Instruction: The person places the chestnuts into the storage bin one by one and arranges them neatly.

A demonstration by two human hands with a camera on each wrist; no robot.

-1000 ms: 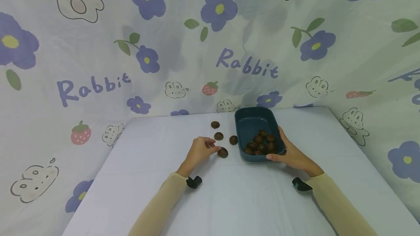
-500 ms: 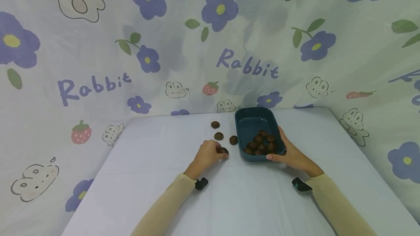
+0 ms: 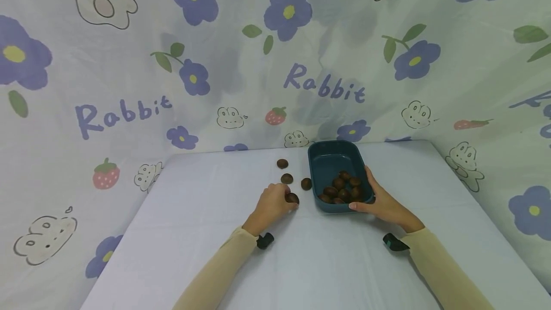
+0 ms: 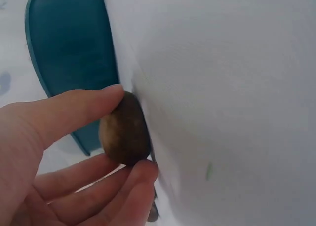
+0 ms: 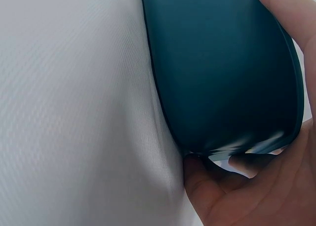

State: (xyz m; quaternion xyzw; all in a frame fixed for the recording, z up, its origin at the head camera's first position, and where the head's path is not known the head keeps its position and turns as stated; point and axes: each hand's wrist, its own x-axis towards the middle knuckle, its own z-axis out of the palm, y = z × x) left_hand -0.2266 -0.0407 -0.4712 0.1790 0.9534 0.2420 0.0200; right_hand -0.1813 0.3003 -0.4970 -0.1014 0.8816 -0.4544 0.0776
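A smooth, dark brown chestnut [image 3: 292, 198] lies on the white cloth left of the blue-green box [image 3: 333, 208]. My left hand [image 3: 271, 206] pinches this chestnut [image 4: 125, 132], with the thumb on one side and the fingertips on the other in the left wrist view. At the box's near right corner, my right hand [image 3: 385, 204] grips it, thumb over the front rim and fingers along the right wall. The right wrist view has the box wall [image 5: 222, 72] close up, with fingers curled around its end. Several chestnuts [image 3: 338, 183] are heaped in the near half of the box.
Three more chestnuts sit on the cloth left of the box: one by its wall [image 3: 306, 184], another chestnut [image 3: 286, 179] beyond the left hand, and the farthest chestnut [image 3: 282, 163] behind that. A printed rabbit-and-flower curtain [image 3: 241, 75] hangs behind the table [image 3: 206, 181].
My left hand has moved right and closed its thumb and fingers around the nearest loose chestnut. The right hand and the box have stayed in place.
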